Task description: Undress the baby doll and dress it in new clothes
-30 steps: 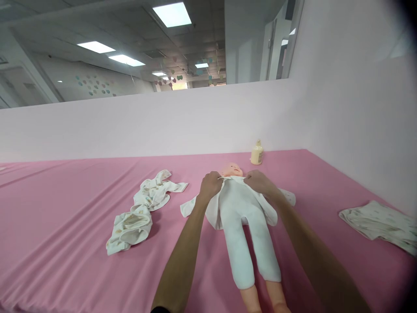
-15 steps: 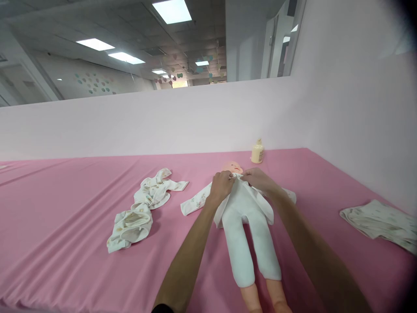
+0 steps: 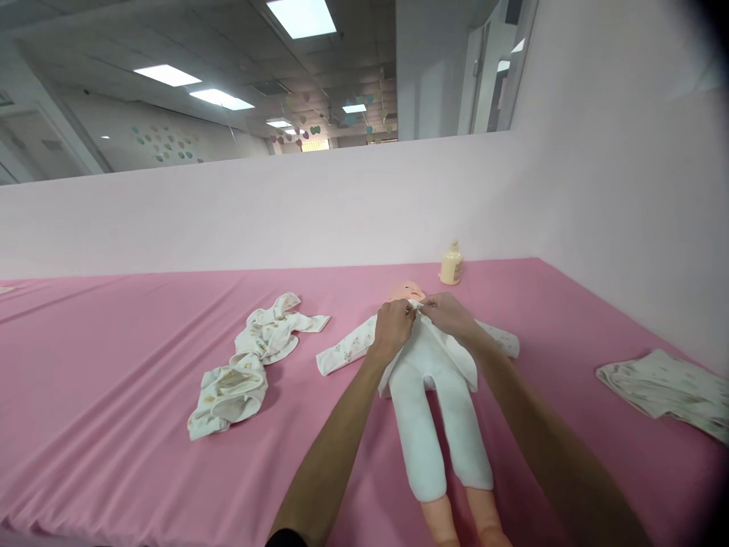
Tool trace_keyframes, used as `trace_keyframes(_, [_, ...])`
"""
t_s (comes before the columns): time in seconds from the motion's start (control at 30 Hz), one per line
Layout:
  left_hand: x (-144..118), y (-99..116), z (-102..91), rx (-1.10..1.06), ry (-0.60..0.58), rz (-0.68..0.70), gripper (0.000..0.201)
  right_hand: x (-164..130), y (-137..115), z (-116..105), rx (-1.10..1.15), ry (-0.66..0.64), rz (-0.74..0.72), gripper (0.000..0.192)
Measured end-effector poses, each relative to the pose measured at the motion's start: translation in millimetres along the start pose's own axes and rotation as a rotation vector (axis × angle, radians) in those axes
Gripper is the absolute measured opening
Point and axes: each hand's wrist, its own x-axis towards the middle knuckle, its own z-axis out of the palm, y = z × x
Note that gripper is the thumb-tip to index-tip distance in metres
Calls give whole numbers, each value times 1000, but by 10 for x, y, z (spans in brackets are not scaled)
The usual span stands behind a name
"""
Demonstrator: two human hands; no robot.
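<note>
A baby doll lies on its back on the pink sheet, head toward the wall. The left hand and right hand meet at its neck, each pinching an edge of the white top; the fingertips seem to touch, though that is hard to see. A crumpled garment lies well left, a cream bottle beyond the head.

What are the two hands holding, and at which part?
Both the left hand and right hand pinch the doll's white top at its neck edges.
</note>
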Motion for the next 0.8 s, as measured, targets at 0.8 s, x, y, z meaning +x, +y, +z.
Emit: trace_keyframes(0.8, [52, -132, 75, -125, 15, -123, 22, 25, 69, 192, -41, -68, -73, 18])
